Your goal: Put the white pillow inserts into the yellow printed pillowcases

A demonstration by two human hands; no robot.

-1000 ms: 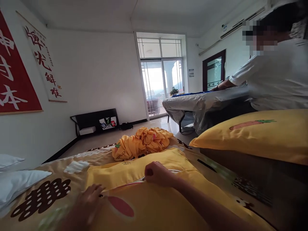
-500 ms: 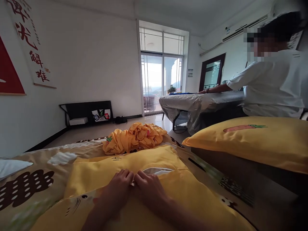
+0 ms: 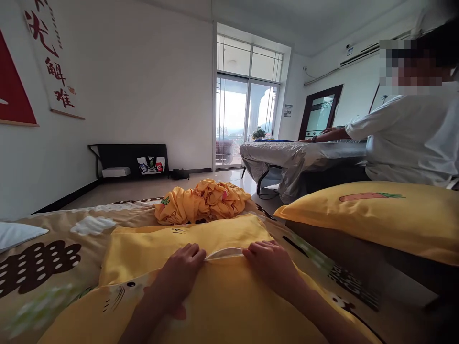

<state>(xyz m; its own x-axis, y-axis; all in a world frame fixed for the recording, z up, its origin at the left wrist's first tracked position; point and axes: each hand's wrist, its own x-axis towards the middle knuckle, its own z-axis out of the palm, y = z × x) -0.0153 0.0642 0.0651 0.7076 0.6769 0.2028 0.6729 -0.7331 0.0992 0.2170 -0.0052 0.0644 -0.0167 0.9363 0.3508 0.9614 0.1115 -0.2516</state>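
Note:
A yellow pillowcase (image 3: 222,306) with a pillow inside lies on the bed right in front of me. Its open edge shows a strip of white pillow (image 3: 224,252). My left hand (image 3: 179,274) grips the case's edge on the left of that opening, fingers curled over it. My right hand (image 3: 270,263) pinches the same edge on the right side. The two hands are about a hand's width apart.
A crumpled orange-yellow cloth (image 3: 202,200) lies further up the patterned bedsheet (image 3: 46,267). Another yellow carrot-print pillow (image 3: 376,215) sits at the right. A white pillow (image 3: 16,234) is at the left edge. A person in a white shirt (image 3: 412,138) works at a silver-covered table (image 3: 304,153).
My hands, side by side on the case's edge half a second ago, have moved apart along it. One second ago my right hand was fisted at the opening and the left lay further left.

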